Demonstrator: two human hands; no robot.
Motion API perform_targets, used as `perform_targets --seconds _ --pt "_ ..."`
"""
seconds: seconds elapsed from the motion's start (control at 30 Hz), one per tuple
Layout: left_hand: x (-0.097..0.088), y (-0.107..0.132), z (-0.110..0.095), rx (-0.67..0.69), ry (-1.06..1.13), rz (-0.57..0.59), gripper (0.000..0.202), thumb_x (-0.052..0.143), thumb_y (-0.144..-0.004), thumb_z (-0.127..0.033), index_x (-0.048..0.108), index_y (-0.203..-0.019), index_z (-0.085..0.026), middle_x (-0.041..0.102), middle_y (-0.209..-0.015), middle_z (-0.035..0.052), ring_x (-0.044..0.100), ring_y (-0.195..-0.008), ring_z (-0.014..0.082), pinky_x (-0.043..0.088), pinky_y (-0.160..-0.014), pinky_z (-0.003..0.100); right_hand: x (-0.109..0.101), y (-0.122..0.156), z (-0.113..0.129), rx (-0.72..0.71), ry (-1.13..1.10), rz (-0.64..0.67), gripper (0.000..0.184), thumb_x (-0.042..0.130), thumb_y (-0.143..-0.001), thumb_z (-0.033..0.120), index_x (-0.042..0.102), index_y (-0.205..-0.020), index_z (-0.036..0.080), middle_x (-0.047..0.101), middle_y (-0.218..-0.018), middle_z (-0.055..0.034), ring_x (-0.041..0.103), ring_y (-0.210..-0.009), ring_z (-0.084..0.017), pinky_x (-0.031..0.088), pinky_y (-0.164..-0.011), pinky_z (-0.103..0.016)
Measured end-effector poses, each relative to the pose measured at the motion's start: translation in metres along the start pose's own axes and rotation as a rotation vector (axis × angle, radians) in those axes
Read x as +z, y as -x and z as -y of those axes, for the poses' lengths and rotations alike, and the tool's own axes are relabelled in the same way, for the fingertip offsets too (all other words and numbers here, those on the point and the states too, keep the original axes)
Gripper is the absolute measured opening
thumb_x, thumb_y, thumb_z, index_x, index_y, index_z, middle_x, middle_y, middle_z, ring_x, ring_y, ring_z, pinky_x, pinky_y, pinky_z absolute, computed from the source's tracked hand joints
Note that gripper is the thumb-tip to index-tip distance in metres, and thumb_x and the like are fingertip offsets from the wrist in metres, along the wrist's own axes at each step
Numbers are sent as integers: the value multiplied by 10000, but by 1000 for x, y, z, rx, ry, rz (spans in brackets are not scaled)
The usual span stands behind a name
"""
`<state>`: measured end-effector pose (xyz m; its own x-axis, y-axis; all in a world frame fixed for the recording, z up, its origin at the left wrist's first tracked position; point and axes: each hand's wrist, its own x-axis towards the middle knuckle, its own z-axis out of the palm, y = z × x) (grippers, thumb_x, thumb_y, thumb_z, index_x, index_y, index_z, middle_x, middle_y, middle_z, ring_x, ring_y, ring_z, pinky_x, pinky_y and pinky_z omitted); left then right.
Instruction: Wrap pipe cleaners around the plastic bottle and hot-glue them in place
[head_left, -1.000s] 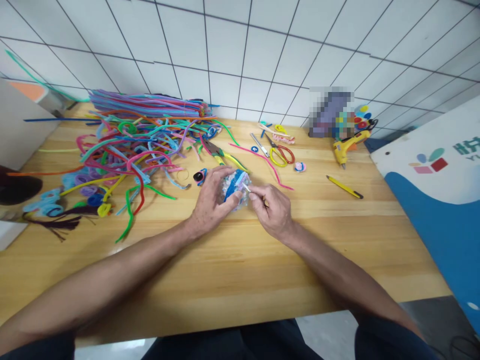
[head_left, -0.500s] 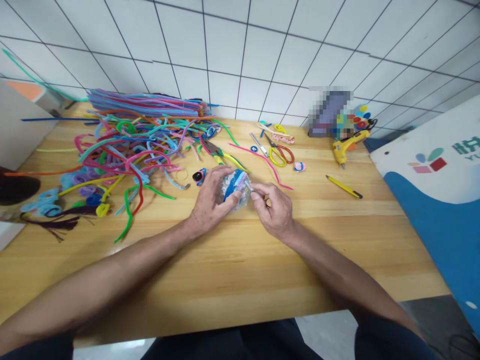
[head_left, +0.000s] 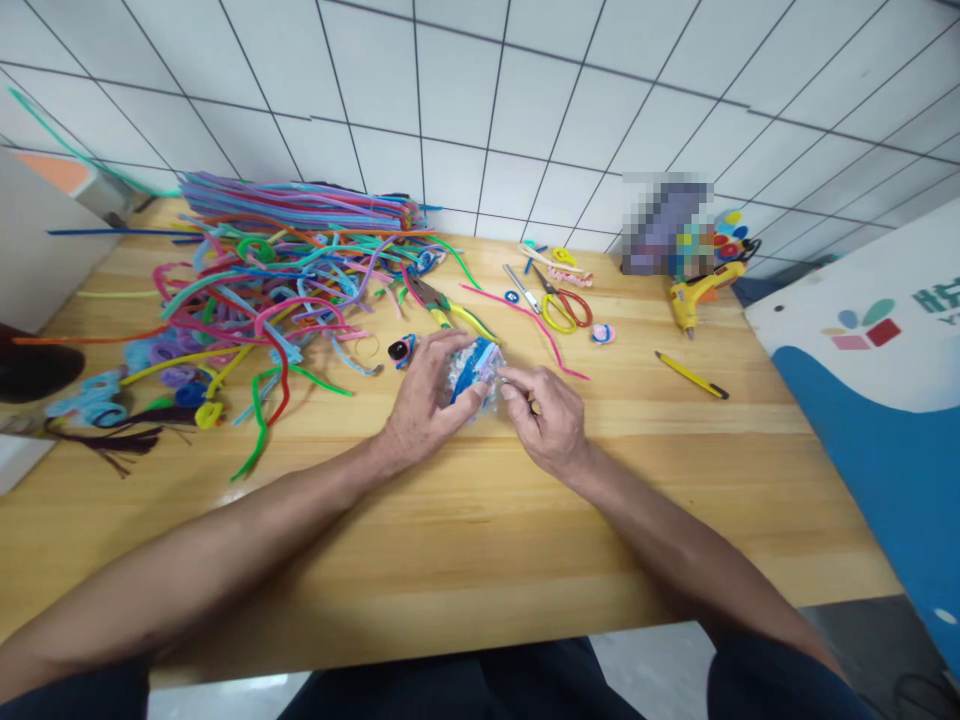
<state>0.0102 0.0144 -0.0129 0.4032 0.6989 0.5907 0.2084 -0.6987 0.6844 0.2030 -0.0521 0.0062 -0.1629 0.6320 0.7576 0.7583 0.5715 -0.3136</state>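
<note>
A crinkled clear plastic packet with blue and lilac parts (head_left: 474, 375) lies between my hands over the middle of the table. My left hand (head_left: 431, 392) is closed round its left side, fingers behind and thumb on the near edge. My right hand (head_left: 547, 415) pinches at the packet's right edge with thumb and forefinger, the other fingers curled in. What exactly sits between those fingertips is too small to make out. Just beyond the packet lie pliers with yellow-green handles (head_left: 469, 318). A small dark-topped coiled piece (head_left: 401, 350) rests left of my left hand.
A tangled heap of pipe cleaners (head_left: 262, 290) covers the left of the table, with a bundle (head_left: 300, 205) behind. Scissors (head_left: 562, 308), a silver craft knife (head_left: 521, 288) and a pink pipe cleaner (head_left: 540, 325) lie beyond. Rightward are a yellow glue gun (head_left: 697, 295) and yellow cutter (head_left: 691, 375).
The view has shifted slightly. The silvery bit seen at my right fingertips is less visible now, and the packet has turned a little. Both hands stay nearly in place.
</note>
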Motion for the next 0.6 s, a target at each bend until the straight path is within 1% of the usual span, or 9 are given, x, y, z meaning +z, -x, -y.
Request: perform_targets --seconds 0.33,0.47,0.6 --pt "-1 0 -2 -3 -2 11 429 618 -1021 -418 520 -1397 -238 602 -1384 138 578 -1341 290 493 -1156 503 0 1 -1 -1 13 18 265 578 -1032 151 681 -1267 218 802 -934 -47 725 -789 -182 592 -748 -324" --pt "-1 0 -2 -5 -10 13 424 618 -1020 -414 518 -1397 -249 605 -1384 131 575 -1345 285 498 -1152 501 -1 0 0 -4 -6 2 290 582 -1027 140 675 -1286 228 808 -982 -51 731 -808 -181 594 -757 -323" --pt "-2 -1 -3 5 -6 15 422 630 -1012 -391 521 -1394 -250 610 -1384 127 572 -1351 289 497 -1153 505 -1 -1 1 -19 -1 6 263 588 -1026 142 682 -1257 222 781 -897 -41 710 -772 -183 583 -730 -324"
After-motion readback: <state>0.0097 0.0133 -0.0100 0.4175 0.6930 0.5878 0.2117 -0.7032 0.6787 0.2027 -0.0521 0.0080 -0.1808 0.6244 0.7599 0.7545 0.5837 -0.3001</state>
